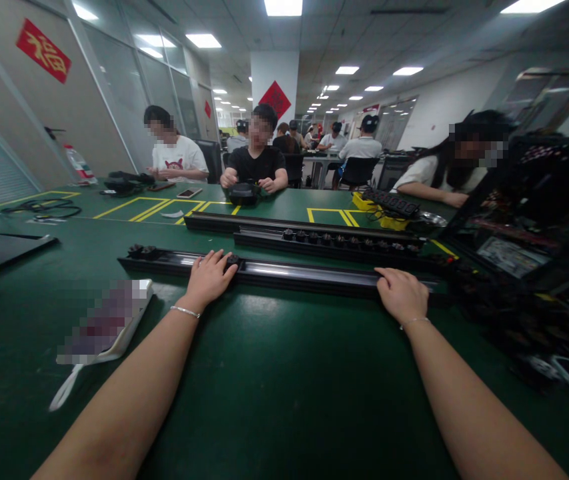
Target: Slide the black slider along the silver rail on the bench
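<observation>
currently a long black rail [284,275] is being pressed flat on the green desk [274,373], lying crosswise near the front edge. the left hand [208,279] is being laid over it, fingers spread, beside small black plugs [140,251]; the right hand [400,293] is being curled loosely on its right part. pressure is best being kept even at both ends, so sliding is being avoided.
</observation>
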A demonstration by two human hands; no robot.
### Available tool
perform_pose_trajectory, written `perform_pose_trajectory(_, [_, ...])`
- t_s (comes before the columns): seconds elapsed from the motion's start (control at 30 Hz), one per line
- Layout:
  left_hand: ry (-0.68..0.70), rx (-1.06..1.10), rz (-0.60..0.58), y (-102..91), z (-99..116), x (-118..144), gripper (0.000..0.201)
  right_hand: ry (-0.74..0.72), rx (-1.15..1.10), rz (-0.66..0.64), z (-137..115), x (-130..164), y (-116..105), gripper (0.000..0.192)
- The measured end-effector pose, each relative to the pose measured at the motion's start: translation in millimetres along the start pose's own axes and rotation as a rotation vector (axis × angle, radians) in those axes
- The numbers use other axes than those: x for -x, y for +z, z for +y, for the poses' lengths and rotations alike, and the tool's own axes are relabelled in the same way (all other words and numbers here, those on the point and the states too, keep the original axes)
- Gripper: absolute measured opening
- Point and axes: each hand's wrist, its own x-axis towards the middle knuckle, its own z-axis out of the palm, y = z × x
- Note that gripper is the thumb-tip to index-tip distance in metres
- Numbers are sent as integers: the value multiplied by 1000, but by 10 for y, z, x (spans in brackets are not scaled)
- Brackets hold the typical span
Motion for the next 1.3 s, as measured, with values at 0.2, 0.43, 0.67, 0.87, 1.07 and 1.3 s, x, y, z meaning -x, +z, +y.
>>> perform_pose_trajectory(0.2, [15, 5, 15, 5, 23, -4, 54, -2, -2, 2, 13, -4, 10, 42])
perform_pose_trajectory(0.43, [22, 19, 28, 1, 28, -9, 51, -3, -6, -1, 25, -8, 18, 42])
perform_pose_trajectory(0.67, [94, 38, 110, 5, 53, -18, 52, -8, -1, 13, 27, -9, 24, 41])
perform_pose_trajectory(0.87, [76, 75, 48, -19, 76, -7, 50, -15, 10, 27, 19, -4, 24, 40])
perform_pose_trajectory(1.07, [76, 101, 29, -15, 77, 1, 49, -16, 3, 28, 31, -7, 32, 40])
perform_pose_trajectory(1.3, [32, 105, 83, 10, 88, -9, 47, -13, 7, 12, 29, -10, 24, 42])
